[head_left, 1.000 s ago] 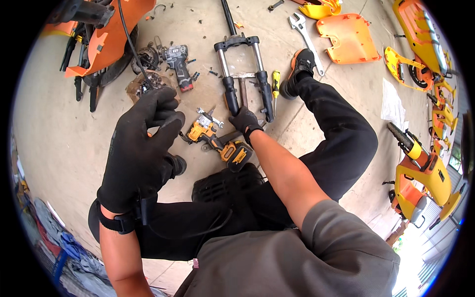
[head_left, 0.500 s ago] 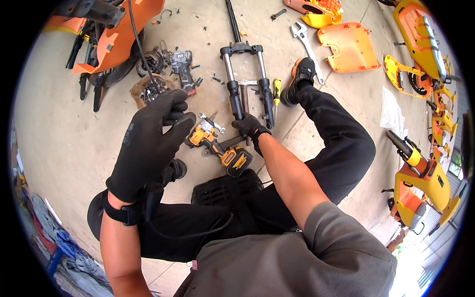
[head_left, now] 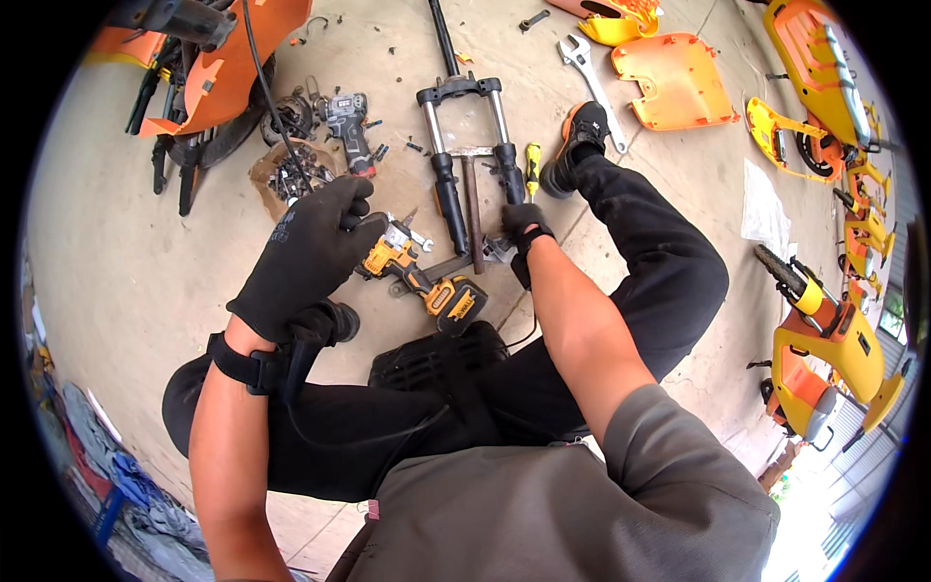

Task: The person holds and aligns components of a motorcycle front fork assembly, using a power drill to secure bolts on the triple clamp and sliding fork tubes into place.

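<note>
My left hand (head_left: 315, 242), in a black glove, is raised above the floor; its fingers are loosely bent, the thumb is apart from them, and nothing shows in it. Below it lies a yellow-and-black cordless power tool (head_left: 427, 276) beside a small wrench (head_left: 421, 242). My gloved right hand (head_left: 525, 223) is closed around the near end of the right leg of a black front fork (head_left: 506, 165). Its fingertips are partly hidden. A yellow-handled screwdriver (head_left: 532, 165) lies just right of that leg, its tip by my hand. Between the fork legs lies a rusty metal bar (head_left: 473, 209).
A grey impact driver (head_left: 349, 131) and a bag of bolts (head_left: 281, 175) lie at the left. Near my shoe (head_left: 582, 136) are an adjustable wrench (head_left: 593, 92) and an orange panel (head_left: 674, 82). Yellow-and-orange scooters (head_left: 824, 369) stand at the right.
My right hand has shifted right, from the near end of the fork's left leg to that of its right leg. My left hand is almost unchanged. The view has shifted slightly.
</note>
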A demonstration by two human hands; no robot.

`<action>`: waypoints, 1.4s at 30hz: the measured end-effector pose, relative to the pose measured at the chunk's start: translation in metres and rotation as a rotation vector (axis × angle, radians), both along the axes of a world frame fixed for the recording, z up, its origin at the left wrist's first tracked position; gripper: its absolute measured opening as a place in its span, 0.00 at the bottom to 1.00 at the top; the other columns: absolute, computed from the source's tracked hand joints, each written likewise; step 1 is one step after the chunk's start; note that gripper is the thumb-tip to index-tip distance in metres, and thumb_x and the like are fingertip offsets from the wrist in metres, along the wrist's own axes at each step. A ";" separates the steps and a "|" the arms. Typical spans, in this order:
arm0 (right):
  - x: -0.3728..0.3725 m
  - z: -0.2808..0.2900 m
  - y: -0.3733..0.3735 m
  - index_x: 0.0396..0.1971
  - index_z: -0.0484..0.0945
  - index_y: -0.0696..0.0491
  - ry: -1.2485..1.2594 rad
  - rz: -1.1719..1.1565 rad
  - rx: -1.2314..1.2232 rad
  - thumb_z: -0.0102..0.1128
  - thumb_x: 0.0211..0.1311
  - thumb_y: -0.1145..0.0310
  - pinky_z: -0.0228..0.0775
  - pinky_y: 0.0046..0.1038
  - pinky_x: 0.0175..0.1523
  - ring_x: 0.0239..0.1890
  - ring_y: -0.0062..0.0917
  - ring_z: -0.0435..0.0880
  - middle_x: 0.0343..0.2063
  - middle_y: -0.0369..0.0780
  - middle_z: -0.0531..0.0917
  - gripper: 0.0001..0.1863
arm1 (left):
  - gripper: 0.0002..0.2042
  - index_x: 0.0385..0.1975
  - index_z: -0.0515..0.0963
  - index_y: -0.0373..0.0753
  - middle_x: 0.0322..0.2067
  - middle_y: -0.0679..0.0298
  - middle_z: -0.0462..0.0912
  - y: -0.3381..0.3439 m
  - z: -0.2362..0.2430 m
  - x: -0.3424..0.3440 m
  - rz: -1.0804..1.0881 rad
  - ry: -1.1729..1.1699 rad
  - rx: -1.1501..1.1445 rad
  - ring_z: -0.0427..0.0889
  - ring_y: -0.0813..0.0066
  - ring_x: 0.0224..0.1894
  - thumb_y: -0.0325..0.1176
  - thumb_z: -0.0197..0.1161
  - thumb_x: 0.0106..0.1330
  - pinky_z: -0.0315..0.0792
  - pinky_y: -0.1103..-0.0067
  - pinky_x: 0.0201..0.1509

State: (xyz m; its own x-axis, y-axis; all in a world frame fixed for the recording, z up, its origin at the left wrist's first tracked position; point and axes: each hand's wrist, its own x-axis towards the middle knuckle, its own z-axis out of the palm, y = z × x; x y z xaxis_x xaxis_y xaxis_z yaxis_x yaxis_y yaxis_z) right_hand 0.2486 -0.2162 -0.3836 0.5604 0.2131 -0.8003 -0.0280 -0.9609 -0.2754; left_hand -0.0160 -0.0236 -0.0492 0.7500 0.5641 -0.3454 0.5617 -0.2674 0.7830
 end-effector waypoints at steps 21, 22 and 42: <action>-0.012 0.014 -0.010 0.41 0.76 0.58 -0.017 0.117 0.005 0.66 0.53 0.60 0.77 0.36 0.33 0.28 0.38 0.86 0.31 0.49 0.84 0.20 | 0.19 0.38 0.77 0.30 0.29 0.47 0.82 -0.013 -0.120 0.002 -0.062 0.155 -0.022 0.83 0.52 0.34 0.43 0.64 0.58 0.74 0.65 0.40; -0.008 0.002 -0.013 0.38 0.77 0.58 0.008 0.082 0.033 0.67 0.52 0.62 0.77 0.35 0.30 0.26 0.36 0.86 0.27 0.47 0.83 0.18 | 0.20 0.37 0.77 0.30 0.30 0.46 0.82 -0.016 -0.146 0.007 -0.064 0.184 -0.057 0.83 0.50 0.36 0.45 0.63 0.58 0.74 0.64 0.41; -0.026 0.096 -0.007 0.34 0.78 0.56 0.508 -0.060 0.300 0.64 0.53 0.67 0.73 0.26 0.27 0.23 0.23 0.81 0.25 0.39 0.82 0.11 | 0.13 0.37 0.75 0.43 0.22 0.74 0.70 -0.089 -0.280 0.038 0.759 -0.039 -1.149 0.70 0.83 0.22 0.42 0.68 0.60 0.65 0.82 0.24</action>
State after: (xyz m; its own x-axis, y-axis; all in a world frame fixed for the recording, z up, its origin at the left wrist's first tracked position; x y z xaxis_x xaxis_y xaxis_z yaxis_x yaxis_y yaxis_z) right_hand 0.2229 -0.2231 -0.2874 0.1413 0.4514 -0.8811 -0.2793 -0.8356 -0.4729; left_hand 0.0219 -0.1129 -0.3294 0.4090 0.2498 -0.8777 0.2504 0.8942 0.3712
